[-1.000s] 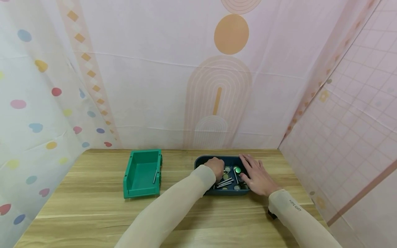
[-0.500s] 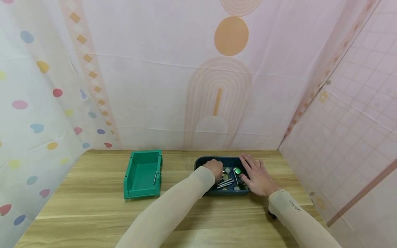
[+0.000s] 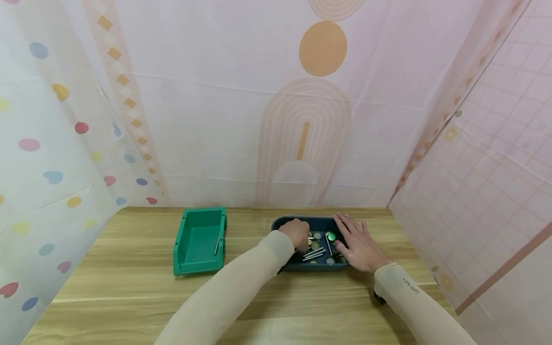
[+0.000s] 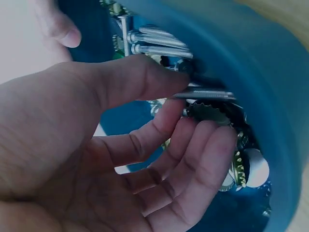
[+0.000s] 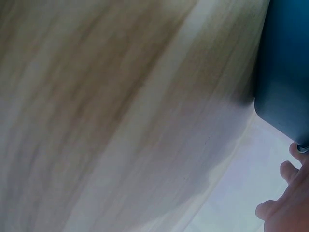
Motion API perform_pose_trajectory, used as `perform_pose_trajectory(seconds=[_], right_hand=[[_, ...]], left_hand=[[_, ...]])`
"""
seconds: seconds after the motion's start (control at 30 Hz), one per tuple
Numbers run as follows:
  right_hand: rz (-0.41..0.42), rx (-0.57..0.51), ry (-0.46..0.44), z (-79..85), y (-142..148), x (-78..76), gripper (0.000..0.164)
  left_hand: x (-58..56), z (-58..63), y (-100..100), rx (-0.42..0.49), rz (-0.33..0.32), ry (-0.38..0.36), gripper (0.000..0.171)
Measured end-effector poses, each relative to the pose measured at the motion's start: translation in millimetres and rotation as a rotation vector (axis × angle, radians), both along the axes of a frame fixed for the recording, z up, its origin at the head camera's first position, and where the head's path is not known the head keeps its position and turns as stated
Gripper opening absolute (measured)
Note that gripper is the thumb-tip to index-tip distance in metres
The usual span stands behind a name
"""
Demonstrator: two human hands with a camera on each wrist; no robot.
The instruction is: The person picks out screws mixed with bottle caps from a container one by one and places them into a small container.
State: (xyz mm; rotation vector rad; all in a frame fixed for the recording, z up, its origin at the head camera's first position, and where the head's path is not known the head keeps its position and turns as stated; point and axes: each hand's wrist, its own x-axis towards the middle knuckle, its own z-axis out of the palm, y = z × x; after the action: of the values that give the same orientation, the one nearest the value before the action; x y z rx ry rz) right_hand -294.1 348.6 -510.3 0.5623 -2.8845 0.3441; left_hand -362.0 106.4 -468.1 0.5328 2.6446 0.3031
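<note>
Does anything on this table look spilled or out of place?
Nothing stands out: the screws and bottle caps are inside the dark blue bin, and a lone metal rod is in the green bin. Nothing looks spilled.

Blue tray, green bin, silver bolts

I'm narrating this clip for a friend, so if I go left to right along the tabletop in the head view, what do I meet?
Green bin, left hand, group of silver screws, shiny green cap, right hand.
</note>
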Motion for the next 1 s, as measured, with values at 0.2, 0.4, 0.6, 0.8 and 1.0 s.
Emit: perform_pose_trajectory(seconds=[0.2, 0.4, 0.6, 0.8, 1.0], right_hand=[[-0.006, 0.012, -0.006, 1.5, 0, 2.0, 0.077], [-0.005, 0.001, -0.008, 3.3, -2, 2.7, 0.077], [-0.010, 0.001, -0.020, 2.7, -2, 2.9, 0.076], [-0.017, 0.004, -0.028, 2.7, -3, 3.7, 0.075], [-0.020, 0.000, -0.031, 5.4, -5, 4.2, 0.075]], left_hand=[[3.0, 4.9, -13, 0.091, -0.019, 0.023, 0.031], [19.6, 23.7, -30, 0.170, -0.048, 0.086, 0.050], [37.2, 46.4, -47, 0.277, -0.094, 0.124, 0.067], [39.2, 50.6, -65, 0.399, -0.089, 0.190, 0.050], [49.1, 62.4, -88, 0.472, -0.052, 0.263, 0.016]])
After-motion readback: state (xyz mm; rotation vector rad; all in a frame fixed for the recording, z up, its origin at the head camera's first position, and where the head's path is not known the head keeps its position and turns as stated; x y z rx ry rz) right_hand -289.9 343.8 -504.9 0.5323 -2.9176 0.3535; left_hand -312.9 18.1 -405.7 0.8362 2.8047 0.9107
